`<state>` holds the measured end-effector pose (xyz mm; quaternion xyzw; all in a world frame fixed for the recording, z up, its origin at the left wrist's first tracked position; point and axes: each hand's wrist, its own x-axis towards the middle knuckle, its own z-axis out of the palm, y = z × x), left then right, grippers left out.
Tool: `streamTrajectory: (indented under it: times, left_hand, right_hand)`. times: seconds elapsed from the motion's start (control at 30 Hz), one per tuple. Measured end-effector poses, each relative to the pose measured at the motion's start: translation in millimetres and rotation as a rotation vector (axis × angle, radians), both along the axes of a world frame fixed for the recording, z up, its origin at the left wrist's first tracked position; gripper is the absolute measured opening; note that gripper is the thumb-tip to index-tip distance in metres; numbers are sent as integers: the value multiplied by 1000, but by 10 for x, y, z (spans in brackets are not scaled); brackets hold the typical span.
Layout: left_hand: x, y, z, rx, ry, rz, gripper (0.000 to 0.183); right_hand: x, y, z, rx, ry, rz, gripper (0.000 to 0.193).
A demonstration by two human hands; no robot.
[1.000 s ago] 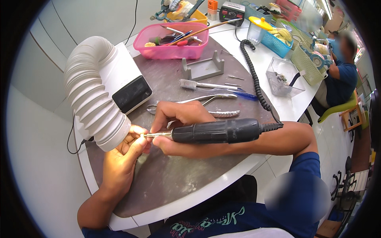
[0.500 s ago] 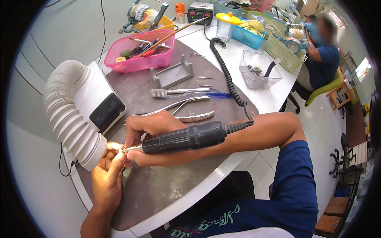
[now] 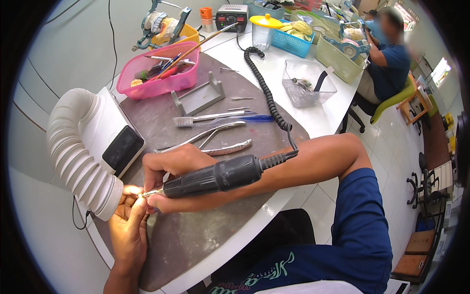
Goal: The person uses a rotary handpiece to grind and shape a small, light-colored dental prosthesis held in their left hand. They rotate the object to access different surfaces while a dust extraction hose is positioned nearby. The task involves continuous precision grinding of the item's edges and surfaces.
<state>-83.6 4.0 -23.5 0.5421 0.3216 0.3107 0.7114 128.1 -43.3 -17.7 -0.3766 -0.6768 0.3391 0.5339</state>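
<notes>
My right hand (image 3: 177, 160) is wrapped round a black rotary handpiece (image 3: 215, 176), its metal tip pointing left. A coiled black cord (image 3: 267, 83) runs from its back end. Thumb and fingers of my left hand (image 3: 128, 221) pinch a small pale piece (image 3: 141, 195), too small to make out exactly. The handpiece tip meets or nearly meets that piece, and the fingers of both hands are close together. Bright light falls on my left fingers, right beside the mouth of a white ribbed hose (image 3: 108, 198).
Beyond my right hand lie metal pliers (image 3: 215, 139), a brush (image 3: 205, 117) and a grey stand (image 3: 200, 98). A pink tool basket (image 3: 159, 78), a control box (image 3: 231, 18), a lidded cup (image 3: 264, 36) and a clear bin (image 3: 308, 85) stand farther back. A seated person (image 3: 389, 63) is at far right.
The whole view has shifted, so the bench and hands appear slightly farther left. Both hands keep the same grips, with the handpiece tip still at the small pale piece.
</notes>
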Motion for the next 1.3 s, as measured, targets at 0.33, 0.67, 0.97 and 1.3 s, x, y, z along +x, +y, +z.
streamTrajectory:
  times: [0.33, 0.67, 0.97, 1.3]
  left_hand:
    - [51, -27, 18, 15, 3, 25, 19]
    - [2, -5, 13, -6, 24, 12, 19]
    - [63, -25, 12, 1, 14, 18, 18]
    - [55, -17, 21, 50, 86, -47, 18]
  right_hand:
    - [15, 33, -66, 23, 2, 3, 22]
    - [-15, -3, -1, -36, 9, 4, 23]
    - [44, 7, -49, 18, -27, 7, 20]
    - [36, 15, -49, -30, -110, 35, 16]
